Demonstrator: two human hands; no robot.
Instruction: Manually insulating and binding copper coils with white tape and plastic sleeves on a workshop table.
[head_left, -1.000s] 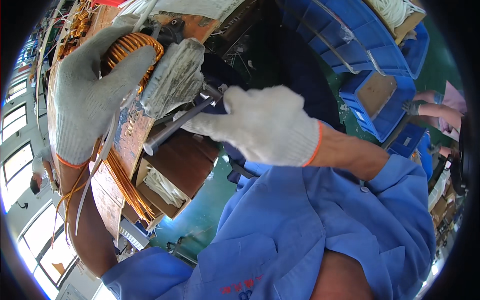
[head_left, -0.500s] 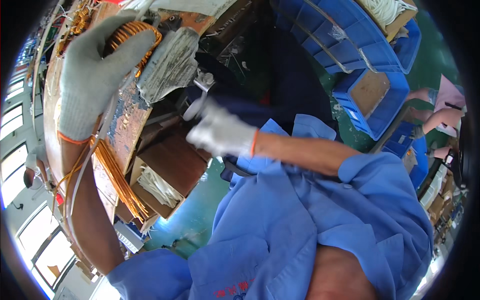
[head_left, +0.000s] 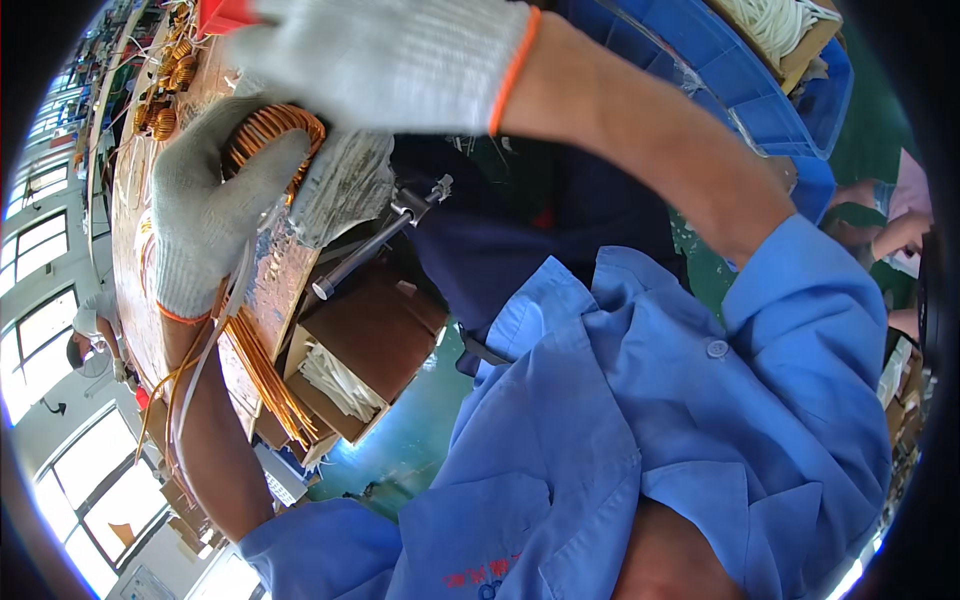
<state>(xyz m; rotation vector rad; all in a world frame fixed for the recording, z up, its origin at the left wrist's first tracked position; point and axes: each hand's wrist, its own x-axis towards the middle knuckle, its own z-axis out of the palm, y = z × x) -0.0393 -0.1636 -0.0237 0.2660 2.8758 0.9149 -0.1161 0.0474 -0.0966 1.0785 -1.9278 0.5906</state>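
Observation:
My left hand (head_left: pixel 205 215), in a pale knitted glove with an orange cuff, is closed around a ring-shaped coil of copper wire (head_left: pixel 275 145) over the bench. Thumb and fingers wrap its sides, and a white sleeved lead and copper wires trail down past the wrist. Reaching across above the coil is my right hand (head_left: pixel 390 65), gloved the same way. Its fingertips are blurred near a red object (head_left: pixel 225 14) at the top edge, and I cannot make out whether they hold anything. Beside the coil lies a grey, worn cloth-like pad (head_left: pixel 345 190) at the bench edge.
A metal bar handle (head_left: pixel 365 258) juts from the bench edge. Copper rods (head_left: pixel 265 375) lie along the wooden bench (head_left: pixel 130 260). Below is a carton of white tubes (head_left: pixel 340 380). More wound coils (head_left: pixel 160 120) sit at the far left; blue bins (head_left: pixel 740 90) stand at right.
My right hand has moved from the metal bar handle up and left, over the bench towards the red object. The bar handle has swung to a different angle. My left hand still grips the coil.

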